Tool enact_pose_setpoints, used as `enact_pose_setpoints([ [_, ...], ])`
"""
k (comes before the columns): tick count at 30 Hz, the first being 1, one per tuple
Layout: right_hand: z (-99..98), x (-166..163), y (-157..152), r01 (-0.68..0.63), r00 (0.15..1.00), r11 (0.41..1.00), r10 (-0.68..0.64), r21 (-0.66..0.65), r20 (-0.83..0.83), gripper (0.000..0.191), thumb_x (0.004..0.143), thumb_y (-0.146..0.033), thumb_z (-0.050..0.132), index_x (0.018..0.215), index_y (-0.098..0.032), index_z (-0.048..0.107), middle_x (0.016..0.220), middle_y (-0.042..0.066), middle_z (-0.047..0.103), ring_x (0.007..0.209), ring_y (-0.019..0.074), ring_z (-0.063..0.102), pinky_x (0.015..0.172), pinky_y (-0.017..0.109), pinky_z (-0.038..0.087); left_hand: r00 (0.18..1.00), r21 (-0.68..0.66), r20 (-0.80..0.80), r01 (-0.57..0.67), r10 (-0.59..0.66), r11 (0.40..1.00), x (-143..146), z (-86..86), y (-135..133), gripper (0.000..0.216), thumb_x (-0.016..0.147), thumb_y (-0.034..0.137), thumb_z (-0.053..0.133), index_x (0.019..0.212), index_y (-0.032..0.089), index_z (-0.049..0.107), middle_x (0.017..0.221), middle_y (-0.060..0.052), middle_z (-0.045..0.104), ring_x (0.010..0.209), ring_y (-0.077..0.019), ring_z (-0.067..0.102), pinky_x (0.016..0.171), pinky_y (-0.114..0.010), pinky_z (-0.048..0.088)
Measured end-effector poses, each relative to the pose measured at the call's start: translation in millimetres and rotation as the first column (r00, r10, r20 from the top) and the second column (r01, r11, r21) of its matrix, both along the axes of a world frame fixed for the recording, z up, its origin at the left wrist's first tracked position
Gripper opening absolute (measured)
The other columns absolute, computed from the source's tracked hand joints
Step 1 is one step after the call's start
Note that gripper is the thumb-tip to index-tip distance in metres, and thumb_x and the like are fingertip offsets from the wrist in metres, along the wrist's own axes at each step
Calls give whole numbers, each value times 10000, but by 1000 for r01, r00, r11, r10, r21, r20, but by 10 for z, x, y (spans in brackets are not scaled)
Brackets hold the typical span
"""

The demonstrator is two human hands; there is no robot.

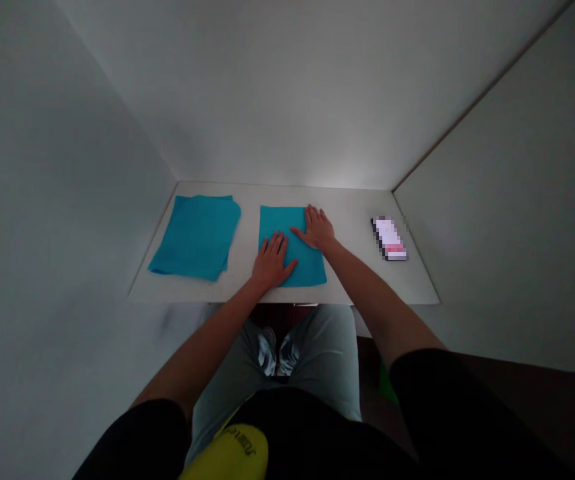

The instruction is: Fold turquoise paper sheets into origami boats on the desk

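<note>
A blue cloth [303, 270], roughly rectangular and lying flat, is on the white table in front of me. My left hand [271, 262] presses flat on its lower left part, fingers stretched away from me and thumb out to the right. On the upper right edge of the same cloth rests my right hand [318, 229], also flat with the thumb spread to the left. Neither hand grips anything. To the left lies a stack of similar blue cloths [197, 237], their corners and edges not quite lined up.
The white table [352, 280] is enclosed by walls at the back, left and right. A phone [390, 238] with its screen lit, partly pixelated, lies on the right side. The table's front edge is just above my knees.
</note>
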State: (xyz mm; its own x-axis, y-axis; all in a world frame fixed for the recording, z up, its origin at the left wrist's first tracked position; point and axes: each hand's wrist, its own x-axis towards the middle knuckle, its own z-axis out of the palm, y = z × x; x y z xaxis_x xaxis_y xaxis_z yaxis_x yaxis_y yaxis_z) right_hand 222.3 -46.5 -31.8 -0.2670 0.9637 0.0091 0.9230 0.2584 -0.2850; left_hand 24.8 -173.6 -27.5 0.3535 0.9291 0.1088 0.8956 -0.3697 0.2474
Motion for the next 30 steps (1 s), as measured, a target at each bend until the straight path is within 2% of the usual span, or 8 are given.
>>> enact_pose_setpoints([
  [2, 60, -112, -35, 47, 998, 998, -49, -42, -33, 1167, 1041, -862, 260, 1728, 82, 278, 1818, 298, 248, 1727, 393, 221, 1424, 542, 75, 1000, 20, 3, -18, 18, 1000, 10, -25, -19, 774, 1117, 536, 429, 1729, 65, 380, 1830, -191, 309, 1727, -326, 251, 1428, -516, 152],
  [4, 76, -297, -168, 80, 988, 997, -82, -23, -132, 1079, 1083, -800, 217, 1743, 52, 267, 1826, 280, 244, 1732, 382, 212, 1419, 565, 92, 999, 28, 16, -33, 32, 999, 4, -45, 11, 723, 1122, 478, 419, 1720, 71, 403, 1821, -191, 333, 1725, -321, 259, 1425, -518, 162],
  [7, 19, -601, -492, 14, 953, 998, 5, 59, -302, 927, 1127, -718, 145, 1772, -69, 291, 1831, 196, 306, 1735, 324, 228, 1423, 573, 84, 1000, 22, 22, -15, 15, 1000, -8, -67, 63, 699, 1110, 393, 430, 1731, 75, 383, 1813, -189, 354, 1722, -319, 265, 1422, -519, 171],
  [11, -105, -767, -839, 76, 894, 997, -60, 19, -445, 852, 1148, -666, 115, 1780, -123, 292, 1812, 173, 367, 1707, 286, 316, 1410, 541, 214, 1000, 0, 12, 11, -11, 1000, -10, -78, 89, 727, 1089, 354, 456, 1752, 76, 342, 1826, -187, 327, 1727, -335, 243, 1419, -519, 167],
  [16, -152, -510, -988, -64, 956, 996, 76, 54, -282, 809, 1158, -648, 219, 1734, -113, 409, 1788, 179, 414, 1692, 290, 354, 1417, 536, 202, 999, -4, 33, -15, 15, 1000, -41, -80, 99, 699, 1106, 349, 369, 1747, 69, 355, 1835, -179, 299, 1730, -318, 240, 1422, -533, 150],
  [19, -118, -267, -1072, -146, 977, 988, 153, 56, -145, 744, 1164, -611, 269, 1720, -152, 452, 1812, 145, 373, 1709, 293, 314, 1424, 560, 167, 999, 1, 14, -29, 29, 1000, -134, -71, 78, 725, 1105, 434, 392, 1734, 74, 390, 1835, -179, 300, 1730, -326, 239, 1425, -528, 133],
  [24, -54, 79, -1237, -196, 981, 980, 196, 28, 3, 790, 1153, -621, 288, 1772, -131, 328, 1852, 146, 246, 1733, 312, 241, 1426, 575, 145, 1000, 12, -23, -17, 17, 1000, -340, -41, 14, 797, 1110, 536, 395, 1741, 50, 361, 1834, -201, 286, 1728, -339, 243, 1419, -529, 142],
  [30, -75, 254, -1362, -166, 985, 986, 165, 13, 47, 928, 1113, -728, 244, 1789, -92, 242, 1854, 172, 204, 1733, 339, 231, 1422, 597, 159, 996, -8, -83, 16, -17, 1000, -581, 12, -86, 802, 1112, 552, 377, 1752, 69, 350, 1835, -192, 280, 1728, -350, 240, 1418, -549, 126],
])
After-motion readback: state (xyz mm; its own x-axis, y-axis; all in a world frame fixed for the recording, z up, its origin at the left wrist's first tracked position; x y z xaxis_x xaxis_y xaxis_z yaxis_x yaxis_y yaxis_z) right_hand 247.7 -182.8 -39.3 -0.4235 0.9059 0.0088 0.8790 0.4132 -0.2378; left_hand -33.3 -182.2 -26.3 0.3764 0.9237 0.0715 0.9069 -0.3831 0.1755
